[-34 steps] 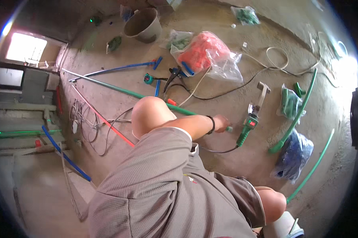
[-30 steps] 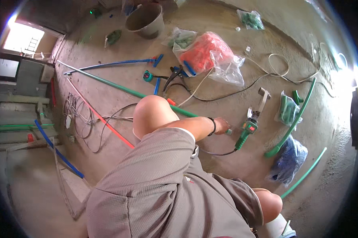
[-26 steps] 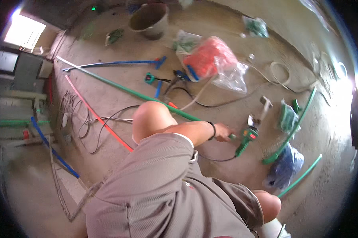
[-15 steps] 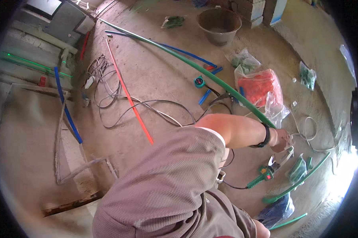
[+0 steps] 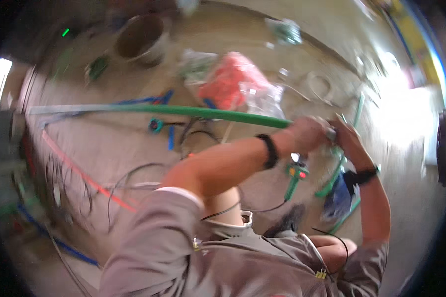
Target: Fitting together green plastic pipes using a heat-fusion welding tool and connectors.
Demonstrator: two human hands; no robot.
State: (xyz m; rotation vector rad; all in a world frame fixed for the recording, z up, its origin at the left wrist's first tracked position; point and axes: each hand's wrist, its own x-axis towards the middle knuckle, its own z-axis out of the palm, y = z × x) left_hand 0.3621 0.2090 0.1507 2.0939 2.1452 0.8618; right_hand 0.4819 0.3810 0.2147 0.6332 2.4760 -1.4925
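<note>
Head view shows the left hand [image 5: 306, 134] closed around the right end of the long green pipe [image 5: 198, 111], the right hand [image 5: 347, 137] beside it too blurred to judge its grip, and leverage from the pipe's length could twist it loose onto the green-handled tool [image 5: 297, 173].

The pipe [image 5: 223, 115] looks like smooth green plastic with a soft sheen, paling toward its far left end. Beneath it, the floor [image 5: 126, 148] is rough, matt and cement-like. Just beyond the pipe, the red bag [image 5: 233, 79] is thin, glossy, crinkled clear plastic; farther beyond, the bucket [image 5: 158, 52] appears dull and matt. Below the pipe's right end, the tool [image 5: 292, 183] has a green plastic handle, and the blue bag [image 5: 337, 198] shines like creased film. Nearer than the pipe, the shirt [image 5: 243, 270] is matt cloth.
</note>
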